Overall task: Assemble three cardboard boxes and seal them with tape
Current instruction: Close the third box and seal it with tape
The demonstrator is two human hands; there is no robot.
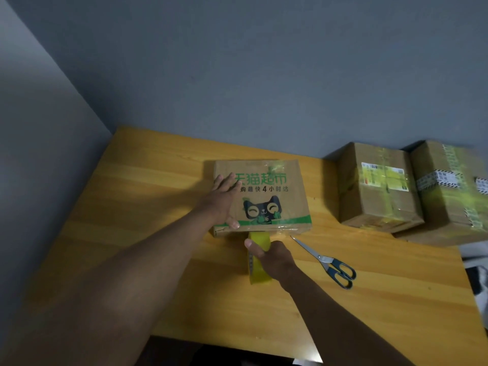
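Head view: printed cardboard box [266,196] at frame centre on the wooden table [132,207]. Left hand [223,200] lies flat, fingers spread, likely steadying it. Right hand [274,256] grips the yellow tape roll [260,257] at the box's near edge. Scissors [327,260] lie right; two taped boxes [412,191] upper right.

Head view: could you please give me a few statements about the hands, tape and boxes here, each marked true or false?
1. The left hand lies flat on the printed box. True.
2. The right hand grips the scissors. False: it grips the yellow tape roll; the scissors lie on the table.
3. Two taped boxes sit at the table's far right. True.
4. The printed box stands on the taped boxes. False: it rests on the table, apart from them.
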